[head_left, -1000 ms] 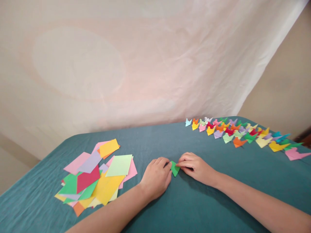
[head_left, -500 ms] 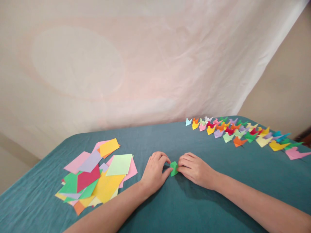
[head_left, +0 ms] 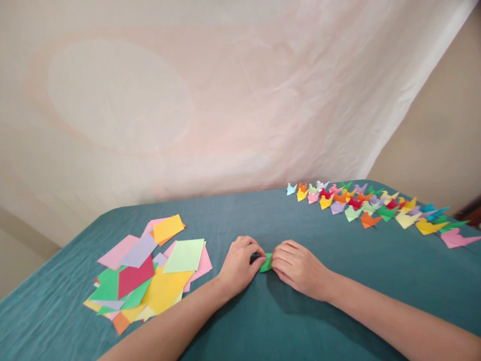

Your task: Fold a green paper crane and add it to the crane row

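Observation:
A small folded green paper lies on the teal tablecloth between my two hands. My left hand pinches its left side with curled fingers. My right hand presses on its right side with the fingertips together. Most of the paper is hidden under my fingers.
A loose pile of coloured paper squares lies to the left of my hands. Rows of several small folded paper figures in many colours stand at the far right. A pale cloth backdrop hangs behind the table.
The green paper has been folded smaller and flatter. Both hands have closed in on it and my right hand has shifted slightly left.

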Motion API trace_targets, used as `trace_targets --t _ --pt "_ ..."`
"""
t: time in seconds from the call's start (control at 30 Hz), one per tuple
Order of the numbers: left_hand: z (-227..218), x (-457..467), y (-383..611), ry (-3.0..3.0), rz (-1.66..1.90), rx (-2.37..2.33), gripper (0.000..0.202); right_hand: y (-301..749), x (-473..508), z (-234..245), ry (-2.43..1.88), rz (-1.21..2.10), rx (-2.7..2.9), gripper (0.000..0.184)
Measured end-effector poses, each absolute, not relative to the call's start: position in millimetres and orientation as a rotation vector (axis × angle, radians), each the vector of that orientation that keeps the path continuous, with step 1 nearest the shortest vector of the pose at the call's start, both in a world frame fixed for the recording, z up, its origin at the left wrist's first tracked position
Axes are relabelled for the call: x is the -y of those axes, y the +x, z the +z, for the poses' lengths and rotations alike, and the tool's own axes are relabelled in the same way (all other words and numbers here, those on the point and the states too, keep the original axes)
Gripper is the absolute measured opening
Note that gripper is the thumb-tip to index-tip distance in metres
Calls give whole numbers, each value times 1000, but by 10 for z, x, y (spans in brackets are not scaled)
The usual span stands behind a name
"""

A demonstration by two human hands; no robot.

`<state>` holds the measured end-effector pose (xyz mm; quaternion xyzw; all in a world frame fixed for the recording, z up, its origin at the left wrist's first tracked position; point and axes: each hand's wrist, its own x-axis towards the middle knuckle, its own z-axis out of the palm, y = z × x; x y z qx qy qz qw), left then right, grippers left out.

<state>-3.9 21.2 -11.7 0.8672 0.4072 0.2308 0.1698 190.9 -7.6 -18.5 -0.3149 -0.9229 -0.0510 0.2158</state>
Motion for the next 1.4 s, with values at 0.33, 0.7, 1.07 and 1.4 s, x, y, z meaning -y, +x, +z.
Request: trace_targets --t 0.33,0.7,1.07,1.4 --pt "-60 -241 -125 2451 523 -1111 15 1893 70 -265 -982 164 2442 13" --pt "-115 -300 -193 2489 457 -1079 18 2046 -56 -220 -905 560 2368 13" --pt "-80 -301 -194 2468 437 -1043 20 1987 -85 -191 -1085 768 2237 14" --pt "-74 -303 -182 2431 433 -1059 17 1939 -73 -222 -1146 734 2185 11"
